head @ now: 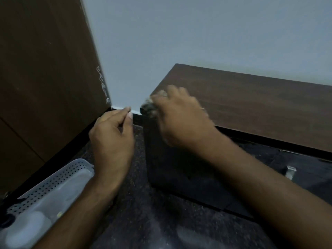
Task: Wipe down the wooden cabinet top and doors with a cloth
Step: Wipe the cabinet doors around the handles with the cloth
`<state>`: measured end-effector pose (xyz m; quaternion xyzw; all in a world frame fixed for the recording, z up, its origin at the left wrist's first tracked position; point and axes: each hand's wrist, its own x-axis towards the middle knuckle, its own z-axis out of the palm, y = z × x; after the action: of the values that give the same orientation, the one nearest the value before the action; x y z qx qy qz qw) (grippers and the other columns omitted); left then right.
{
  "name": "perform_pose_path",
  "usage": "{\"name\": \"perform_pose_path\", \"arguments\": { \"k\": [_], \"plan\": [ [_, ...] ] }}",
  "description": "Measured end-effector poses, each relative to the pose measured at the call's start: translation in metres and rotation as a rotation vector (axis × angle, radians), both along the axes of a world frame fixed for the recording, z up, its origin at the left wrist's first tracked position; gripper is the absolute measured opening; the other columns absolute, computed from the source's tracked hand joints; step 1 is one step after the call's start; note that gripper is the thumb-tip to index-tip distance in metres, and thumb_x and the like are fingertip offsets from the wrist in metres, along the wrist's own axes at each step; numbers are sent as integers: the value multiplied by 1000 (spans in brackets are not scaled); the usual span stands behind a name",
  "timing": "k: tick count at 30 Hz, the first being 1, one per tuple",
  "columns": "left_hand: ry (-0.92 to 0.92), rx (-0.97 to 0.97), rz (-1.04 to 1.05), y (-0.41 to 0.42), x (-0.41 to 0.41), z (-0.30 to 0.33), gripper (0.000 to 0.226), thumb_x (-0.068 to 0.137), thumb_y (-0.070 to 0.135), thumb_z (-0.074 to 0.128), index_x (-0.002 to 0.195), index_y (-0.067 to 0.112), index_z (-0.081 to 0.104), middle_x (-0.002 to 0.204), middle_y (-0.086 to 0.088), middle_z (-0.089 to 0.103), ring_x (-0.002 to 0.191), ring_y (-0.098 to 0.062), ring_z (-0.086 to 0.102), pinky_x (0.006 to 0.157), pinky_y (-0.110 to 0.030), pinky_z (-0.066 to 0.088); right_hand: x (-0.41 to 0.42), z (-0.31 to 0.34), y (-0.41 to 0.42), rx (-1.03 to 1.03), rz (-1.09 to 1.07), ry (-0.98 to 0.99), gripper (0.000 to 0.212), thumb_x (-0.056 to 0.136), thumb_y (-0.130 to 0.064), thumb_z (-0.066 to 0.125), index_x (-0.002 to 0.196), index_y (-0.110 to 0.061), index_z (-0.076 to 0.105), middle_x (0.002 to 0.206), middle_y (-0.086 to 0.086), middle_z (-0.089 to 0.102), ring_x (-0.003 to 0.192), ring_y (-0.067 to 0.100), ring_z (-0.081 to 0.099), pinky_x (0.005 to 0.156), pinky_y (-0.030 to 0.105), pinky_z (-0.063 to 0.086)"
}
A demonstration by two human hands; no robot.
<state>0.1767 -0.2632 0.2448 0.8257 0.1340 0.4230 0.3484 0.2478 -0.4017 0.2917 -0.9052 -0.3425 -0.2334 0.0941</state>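
Observation:
A low dark wooden cabinet stands against the pale wall, its brown top running off to the right. My right hand is shut on a greyish crumpled cloth and presses it on the top's near left corner; most of the cloth is hidden under the fingers. The cabinet's dark side panel drops below that corner. My left hand hovers in the gap left of the cabinet, fingers loosely curled, holding nothing.
A tall brown wooden door or wardrobe fills the left. A white perforated plastic basket with pale containers sits at bottom left on the dark speckled floor. A metal handle shows on the cabinet front at right.

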Motion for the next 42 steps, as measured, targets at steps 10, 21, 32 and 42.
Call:
{"name": "perform_pose_path", "arguments": {
  "k": [10,21,32,42],
  "plan": [
    [-29,78,-25,-11,-3,10,24,97,14,60,116,10,73,111,-6,69,103,-23,64,93,-40,52,-3,-5,24,50,20,-44,39,97,-39,48,133,-28,56,131,5,47,114,29,45,83,45,38],
    [-56,541,-493,-85,10,11,19,93,16,69,109,10,77,98,-3,69,92,-24,57,86,-18,37,-43,-43,-202,-87,-118,-352,53,96,-8,62,146,-23,50,140,17,52,104,35,51,75,42,35],
    [-97,613,-616,-146,19,19,18,92,15,70,109,10,76,99,-3,68,93,-24,55,82,-35,49,-55,-59,-228,49,-245,-407,53,93,-11,59,144,-22,52,142,13,44,109,36,42,81,45,37],
    [-173,614,-443,-142,10,-5,22,89,16,74,112,15,75,107,3,71,95,-22,53,82,-30,34,-67,-97,-211,313,-429,-461,48,97,-9,60,144,-13,52,135,14,38,97,37,51,76,44,38]
  ]
}}
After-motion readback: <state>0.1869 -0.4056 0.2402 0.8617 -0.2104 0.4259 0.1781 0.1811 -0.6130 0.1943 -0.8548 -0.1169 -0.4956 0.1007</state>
